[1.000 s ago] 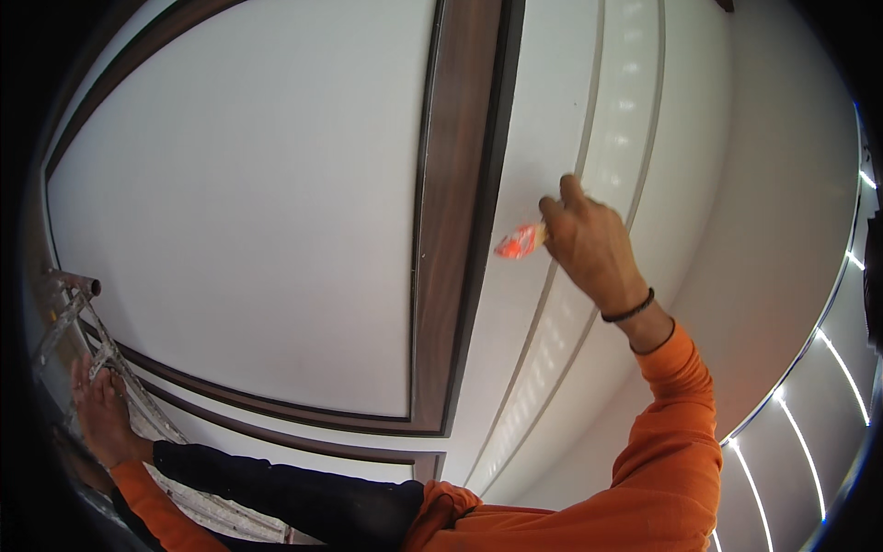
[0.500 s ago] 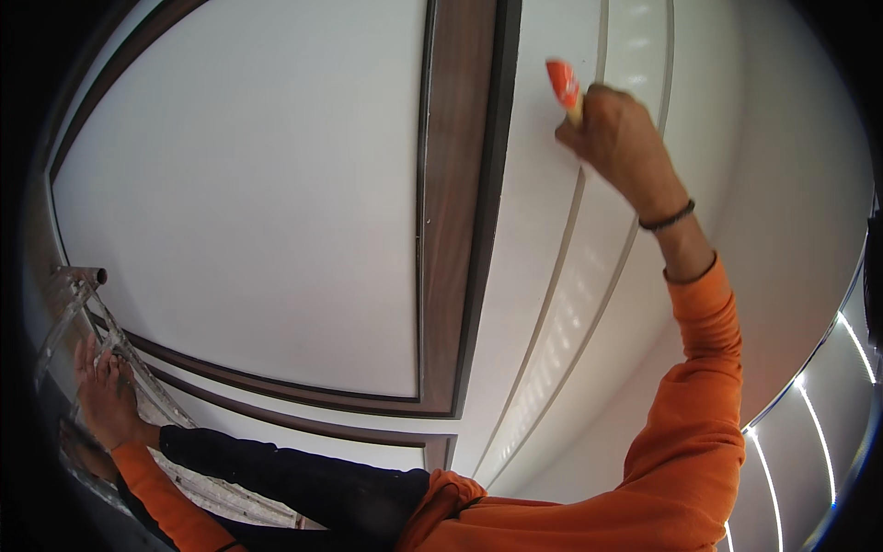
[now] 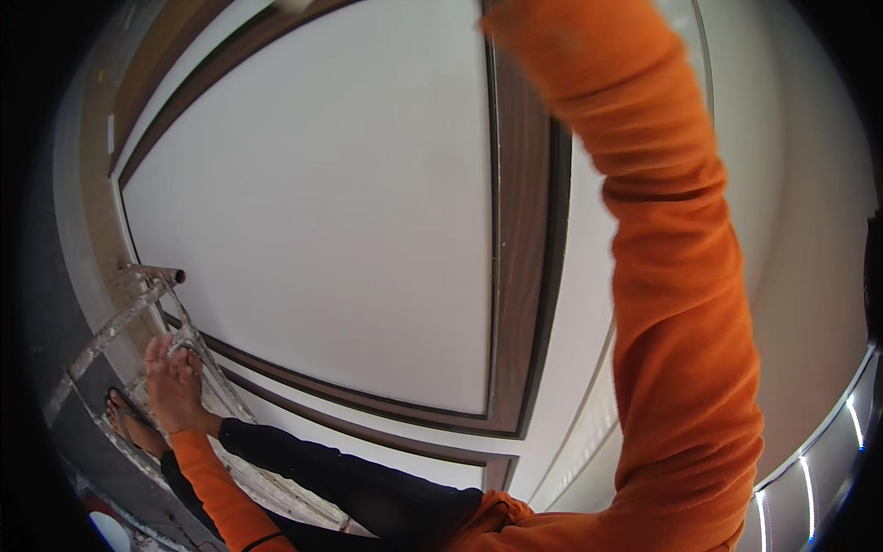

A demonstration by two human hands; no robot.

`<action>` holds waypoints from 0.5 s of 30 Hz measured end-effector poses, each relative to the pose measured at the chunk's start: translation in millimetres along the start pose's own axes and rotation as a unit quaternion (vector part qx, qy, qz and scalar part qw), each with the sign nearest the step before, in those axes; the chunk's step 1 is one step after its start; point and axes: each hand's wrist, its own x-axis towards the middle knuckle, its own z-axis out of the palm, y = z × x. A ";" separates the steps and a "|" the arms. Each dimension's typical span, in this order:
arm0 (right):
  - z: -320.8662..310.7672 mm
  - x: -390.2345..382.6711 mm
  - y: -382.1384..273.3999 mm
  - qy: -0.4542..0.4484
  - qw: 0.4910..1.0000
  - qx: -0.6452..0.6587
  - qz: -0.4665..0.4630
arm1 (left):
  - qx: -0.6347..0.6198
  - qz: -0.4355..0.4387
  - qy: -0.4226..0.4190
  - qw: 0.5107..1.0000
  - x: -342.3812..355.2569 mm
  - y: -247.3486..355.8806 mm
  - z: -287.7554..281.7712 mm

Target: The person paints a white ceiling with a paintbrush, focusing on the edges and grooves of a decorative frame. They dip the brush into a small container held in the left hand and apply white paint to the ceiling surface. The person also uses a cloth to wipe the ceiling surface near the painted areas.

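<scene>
My left hand (image 3: 175,386) lies with its fingers stretched out beside a paint-spattered metal ladder (image 3: 121,324) at the left; whether it presses on the frame I cannot tell. Nothing shows in it. My right arm, in an orange sleeve (image 3: 676,267), reaches up past the upper edge, so the right hand and whatever it holds are out of the picture. Behind the sleeve stands a white wall panel (image 3: 322,202) framed by dark brown wooden trim (image 3: 522,239).
My dark-trousered leg (image 3: 340,478) stretches toward the ladder, and a sandalled foot (image 3: 133,425) shows by its rungs. A grey floor (image 3: 69,304) lies far below at the left. Bright light strips (image 3: 809,497) line the lower right. A blurred pale thing (image 3: 292,5) touches the top edge.
My right hand, which held an orange-and-white paintbrush, has risen out of the picture at the top. The view has shifted, so panel, ladder and left hand appear farther right.
</scene>
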 end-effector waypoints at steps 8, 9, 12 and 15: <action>232.7 69.2 -222.4 -0.012 0.938 0.340 -0.070 | 0.015 -0.009 0.303 0.953 -22.6 10.3 -36.7; 260.0 62.8 -240.3 0.056 0.906 0.412 -0.074 | -0.003 0.041 0.351 0.936 -24.8 9.1 -41.4; 279.9 39.1 -291.5 -0.051 0.820 0.569 -0.034 | -0.083 0.102 0.430 0.893 -36.8 9.8 -39.1; 330.1 22.6 -339.4 -0.102 0.738 0.655 0.126 | -0.019 0.179 0.427 0.886 -40.3 18.9 -17.2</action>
